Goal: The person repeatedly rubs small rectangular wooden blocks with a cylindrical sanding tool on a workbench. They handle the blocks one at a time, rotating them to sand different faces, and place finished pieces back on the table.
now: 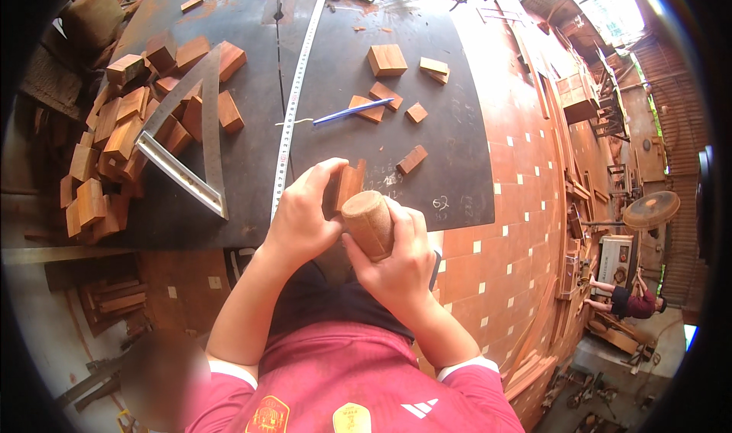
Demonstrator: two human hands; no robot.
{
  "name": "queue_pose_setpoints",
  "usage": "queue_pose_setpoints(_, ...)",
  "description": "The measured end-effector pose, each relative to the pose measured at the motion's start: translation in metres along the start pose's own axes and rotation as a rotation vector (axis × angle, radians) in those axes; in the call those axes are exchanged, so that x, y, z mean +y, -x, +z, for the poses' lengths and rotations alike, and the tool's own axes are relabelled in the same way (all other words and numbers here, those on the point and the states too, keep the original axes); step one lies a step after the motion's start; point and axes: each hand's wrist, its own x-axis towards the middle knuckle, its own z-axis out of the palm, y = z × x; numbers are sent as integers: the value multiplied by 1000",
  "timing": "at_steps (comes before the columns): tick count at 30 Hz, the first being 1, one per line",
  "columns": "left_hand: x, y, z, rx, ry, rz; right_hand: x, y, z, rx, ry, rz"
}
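Over the near edge of the dark tabletop, my left hand grips a reddish wooden block between thumb and fingers. The block appears notched at its upper end. Close beside it, my right hand is wrapped round a thick brown cylinder with a rough, sandpaper-like surface. Cylinder and block nearly meet; I cannot tell whether they touch. Beyond my hands, a blue pen rests across small wooden blocks. A long white ruler strip runs along the table to the left of them.
Many wooden blocks are heaped at the left, with a metal set square leaning over them. The dark table ends at a right edge above a tiled floor. Another person is far right near a round fan.
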Motion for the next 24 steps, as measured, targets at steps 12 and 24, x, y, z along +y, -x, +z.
queue_pose_setpoints(12, 2, -3, -1, 5, -37, -7, 4, -4, 5, -65, -91, 74)
queue_pose_setpoints(24, 3, -2, 0, -14, -58, -31, 17, -18, 8, -131, -210, 132)
